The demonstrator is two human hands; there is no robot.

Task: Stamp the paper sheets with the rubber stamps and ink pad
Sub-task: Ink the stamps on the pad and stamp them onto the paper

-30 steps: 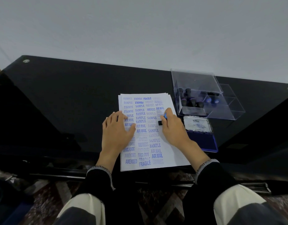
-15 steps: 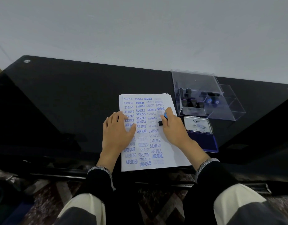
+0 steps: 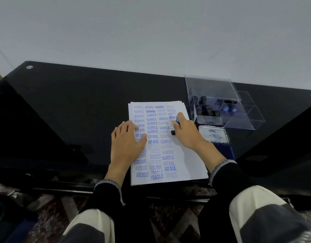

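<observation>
The right hand (image 3: 188, 133) grasps a black rubber stamp (image 3: 174, 127), pressing it on the white paper sheets (image 3: 184, 160). The left hand (image 3: 127, 142) lies flat, fingers released, on the sheets' left side; the rectangular ink pad (image 3: 223, 148) sits just right of them.

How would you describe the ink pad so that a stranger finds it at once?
On the black table, look right of the stamped paper sheets, just beyond the right hand. The ink pad lies flat in front of the clear plastic box; unlike that box, it is blue, with a white-labelled lid.

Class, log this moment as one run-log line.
left hand flat on paper sheets | right hand presses rubber stamp down
</observation>
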